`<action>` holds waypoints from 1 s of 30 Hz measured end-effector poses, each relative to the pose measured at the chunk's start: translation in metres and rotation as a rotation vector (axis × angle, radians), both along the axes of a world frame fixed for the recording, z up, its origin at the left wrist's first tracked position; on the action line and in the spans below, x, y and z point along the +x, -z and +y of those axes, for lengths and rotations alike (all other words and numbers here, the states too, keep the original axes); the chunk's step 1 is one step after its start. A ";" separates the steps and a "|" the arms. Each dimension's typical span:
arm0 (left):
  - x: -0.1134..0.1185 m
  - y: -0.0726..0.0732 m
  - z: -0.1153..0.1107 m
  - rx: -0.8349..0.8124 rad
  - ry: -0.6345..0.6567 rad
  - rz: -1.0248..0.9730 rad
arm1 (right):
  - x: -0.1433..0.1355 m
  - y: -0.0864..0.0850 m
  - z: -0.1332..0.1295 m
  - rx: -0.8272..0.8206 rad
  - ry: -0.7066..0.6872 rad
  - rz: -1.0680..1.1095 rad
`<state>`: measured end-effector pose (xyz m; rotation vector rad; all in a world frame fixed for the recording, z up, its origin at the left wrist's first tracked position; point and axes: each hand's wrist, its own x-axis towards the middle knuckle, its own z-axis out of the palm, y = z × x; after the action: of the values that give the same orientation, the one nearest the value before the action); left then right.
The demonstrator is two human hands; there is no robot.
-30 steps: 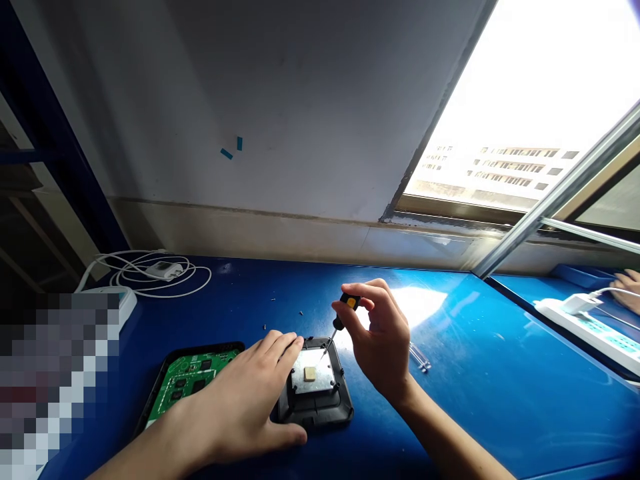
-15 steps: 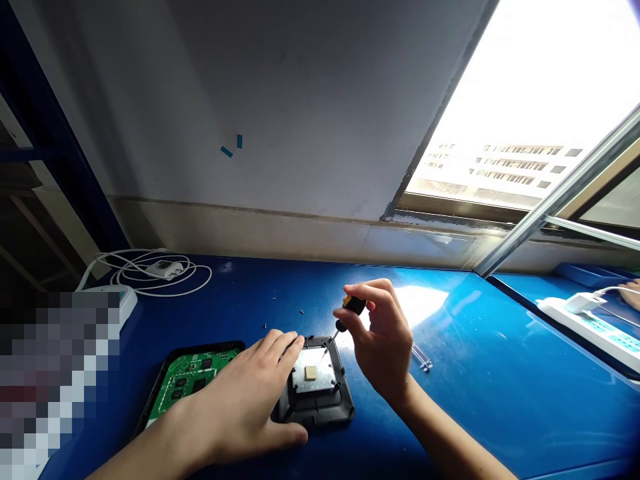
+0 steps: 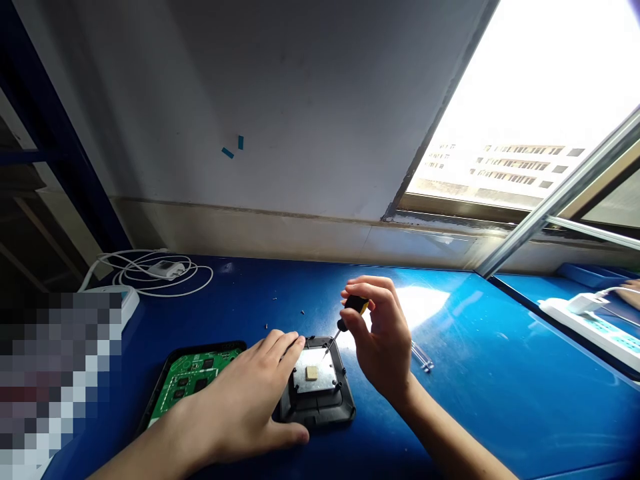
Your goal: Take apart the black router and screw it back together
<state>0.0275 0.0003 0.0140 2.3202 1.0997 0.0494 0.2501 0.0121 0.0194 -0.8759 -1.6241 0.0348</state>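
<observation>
My right hand (image 3: 383,337) is closed round the black-and-yellow handle of a small screwdriver (image 3: 356,305). The screwdriver slants down to the left, its tip by the upper right corner of a silver metal plate (image 3: 320,385). That plate lies in a black plastic housing cover (image 3: 330,415) and has a beige square pad (image 3: 311,373) on it. My left hand (image 3: 250,380) steadies the cover from the left, fingers at its top edge and thumb near the lower edge. Partly under my left wrist is a green circuit board (image 3: 190,373) in a second black housing half.
Three small screws (image 3: 303,312) lie behind the cover. Clear plastic rods (image 3: 423,358) rest beside my right wrist. A white charger (image 3: 167,269) with coiled cable sits at the back left. On the right are a white power strip (image 3: 595,327) and another person's hand (image 3: 629,292).
My right fingers have shifted on the screwdriver handle, and its yellow part now faces right. The tip stays near the plate's corner. My left hand and the cover keep their places.
</observation>
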 end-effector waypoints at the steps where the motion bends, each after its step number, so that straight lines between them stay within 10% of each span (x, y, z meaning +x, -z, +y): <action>1: 0.000 -0.001 0.000 0.002 0.002 0.008 | 0.000 -0.001 0.000 0.020 0.033 -0.016; 30: 0.001 -0.004 -0.001 0.030 0.015 0.012 | -0.001 0.001 -0.001 -0.082 -0.038 -0.022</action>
<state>0.0290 -0.0003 0.0175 2.3586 1.0942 0.0464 0.2492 0.0107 0.0187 -0.9111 -1.6696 0.1187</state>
